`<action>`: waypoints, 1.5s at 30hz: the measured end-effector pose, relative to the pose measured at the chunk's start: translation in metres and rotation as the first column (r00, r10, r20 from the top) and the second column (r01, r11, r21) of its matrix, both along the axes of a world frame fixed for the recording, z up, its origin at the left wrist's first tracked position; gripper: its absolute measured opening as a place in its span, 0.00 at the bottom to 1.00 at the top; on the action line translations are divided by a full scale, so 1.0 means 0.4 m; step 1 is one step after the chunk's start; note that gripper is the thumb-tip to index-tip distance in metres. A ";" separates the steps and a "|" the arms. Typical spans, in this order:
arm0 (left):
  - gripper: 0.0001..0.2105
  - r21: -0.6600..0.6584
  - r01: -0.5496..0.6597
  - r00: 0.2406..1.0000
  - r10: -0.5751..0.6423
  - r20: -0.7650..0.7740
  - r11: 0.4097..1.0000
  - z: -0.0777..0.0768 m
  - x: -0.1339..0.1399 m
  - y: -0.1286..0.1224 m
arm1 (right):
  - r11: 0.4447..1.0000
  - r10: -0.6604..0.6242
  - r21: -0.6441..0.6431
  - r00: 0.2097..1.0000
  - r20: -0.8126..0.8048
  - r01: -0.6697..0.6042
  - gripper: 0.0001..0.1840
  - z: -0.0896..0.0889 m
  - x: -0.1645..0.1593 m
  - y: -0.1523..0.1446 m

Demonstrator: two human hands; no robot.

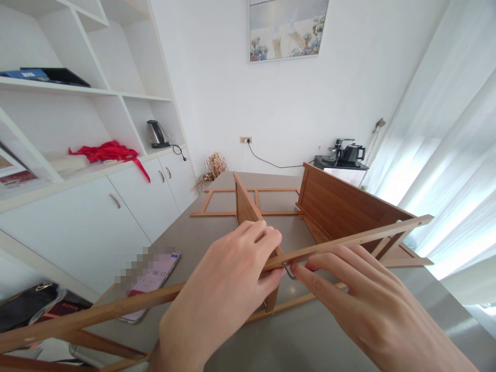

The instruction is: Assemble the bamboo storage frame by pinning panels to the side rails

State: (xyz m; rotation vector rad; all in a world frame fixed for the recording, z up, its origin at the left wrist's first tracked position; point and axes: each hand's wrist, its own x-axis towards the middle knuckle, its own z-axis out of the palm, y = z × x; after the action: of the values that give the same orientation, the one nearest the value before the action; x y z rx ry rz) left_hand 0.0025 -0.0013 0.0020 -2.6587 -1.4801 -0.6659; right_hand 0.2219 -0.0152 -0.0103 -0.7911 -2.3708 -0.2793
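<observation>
My left hand (222,284) is closed around the joint where a long wooden rail (372,235) meets the end of an upright wooden shelf board (247,202). Fingers lie over the top of the joint, and the thumb presses from the near side. Just right of that thumb, a bent metal hex key (289,271) sits against the rail's near face. My right hand (358,297) pinches the key between thumb and fingertips, its other fingers resting along the rail. Part of the key and the fastener are hidden. A wider wooden panel (349,201) is joined farther right.
Beneath the wooden frame is a grey table (240,351). A phone (155,279) lies on it at left. White shelving (96,93) holds a kettle (157,134) and red cloth (108,151). Behind, a stand (341,164) carries another kettle; white curtains (445,155) hang at right.
</observation>
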 end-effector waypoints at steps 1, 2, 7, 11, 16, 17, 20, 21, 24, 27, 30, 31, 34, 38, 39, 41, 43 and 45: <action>0.10 0.000 -0.001 1.000 0.001 -0.001 1.000 0.000 0.000 0.000 | 1.000 0.001 -0.003 1.000 0.004 -0.001 0.15 -0.001 0.001 0.000; 0.10 0.002 -0.003 1.000 0.003 -0.001 1.000 0.000 -0.001 0.000 | 1.000 0.002 -0.007 1.000 0.005 -0.002 0.14 -0.002 0.003 -0.001; 0.08 0.000 -0.004 1.000 0.004 -0.004 1.000 0.004 -0.003 -0.001 | 0.999 0.003 -0.052 1.000 0.005 -0.003 0.14 -0.010 0.010 0.000; 0.09 -0.009 0.001 1.000 -0.002 -0.001 1.000 0.005 -0.001 0.000 | 0.997 0.008 -0.079 1.000 0.021 -0.006 0.12 -0.013 0.009 0.002; 0.10 -0.008 -0.005 1.000 0.005 0.000 1.000 0.006 -0.004 -0.002 | 0.997 0.026 -0.076 1.000 -0.008 -0.026 0.12 -0.016 0.007 0.003; 0.10 -0.008 -0.005 1.000 0.005 -0.001 1.000 0.006 -0.004 -0.002 | 0.996 0.022 -0.082 1.000 -0.010 -0.023 0.12 -0.018 0.008 0.004; 0.10 -0.013 0.002 1.000 -0.002 -0.004 1.000 0.008 -0.001 -0.001 | 0.995 0.008 -0.102 1.000 -0.004 -0.008 0.12 -0.026 0.013 0.007; 0.10 -0.016 0.003 1.000 -0.003 -0.006 1.000 0.008 -0.001 0.000 | 0.994 0.006 -0.107 1.000 0.003 -0.006 0.11 -0.030 0.014 0.008; 0.10 -0.024 0.000 1.000 0.000 -0.012 1.000 0.006 0.000 0.001 | 0.993 -0.003 -0.119 1.000 0.011 0.005 0.09 -0.040 0.014 0.008; 0.12 -0.024 -0.011 1.000 0.010 -0.010 1.000 0.004 -0.002 0.001 | 0.988 -0.027 -0.153 1.000 -0.003 0.026 0.08 -0.048 0.008 0.007; 0.11 -0.028 -0.004 1.000 0.004 -0.005 1.000 0.004 -0.004 -0.002 | 0.977 -0.059 -0.206 0.998 -0.013 0.055 0.10 -0.048 -0.002 0.007; 0.11 -0.028 -0.002 1.000 0.002 -0.003 1.000 0.005 -0.004 -0.003 | 0.974 -0.071 -0.216 0.997 -0.017 0.065 0.10 -0.046 -0.005 0.007; 0.11 -0.026 -0.006 1.000 0.007 0.009 1.000 0.004 -0.002 -0.003 | 0.974 -0.079 -0.213 0.997 -0.025 0.072 0.09 -0.041 -0.010 0.008; 0.11 -0.025 -0.002 1.000 0.002 0.018 1.000 0.000 -0.003 0.000 | 0.974 -0.045 -0.221 0.999 -0.017 0.041 0.09 -0.036 -0.008 0.004; 0.11 -0.024 -0.001 1.000 0.001 0.018 1.000 -0.001 -0.003 0.000 | 0.973 -0.040 -0.229 0.999 -0.014 0.036 0.09 -0.036 -0.007 0.004; 0.12 -0.027 0.001 1.000 -0.001 0.013 1.000 -0.002 -0.004 0.000 | 0.969 -0.035 -0.243 0.999 -0.008 0.032 0.10 -0.036 -0.005 0.002; 0.14 -0.038 0.006 1.000 -0.006 0.002 0.999 -0.003 -0.006 0.000 | 0.969 -0.028 -0.247 1.000 -0.005 0.026 0.09 -0.036 -0.005 0.002; 0.17 -0.048 0.011 1.000 -0.012 -0.015 0.999 -0.002 -0.008 0.000 | 0.969 -0.018 -0.247 1.000 -0.005 0.017 0.09 -0.036 -0.005 0.002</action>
State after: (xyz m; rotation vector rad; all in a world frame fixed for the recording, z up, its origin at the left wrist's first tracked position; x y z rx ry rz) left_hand -0.0007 -0.0012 0.0011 -2.7026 -1.4970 -0.6171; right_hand 0.2201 -0.0143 -0.0246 -0.9253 -2.4225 0.0137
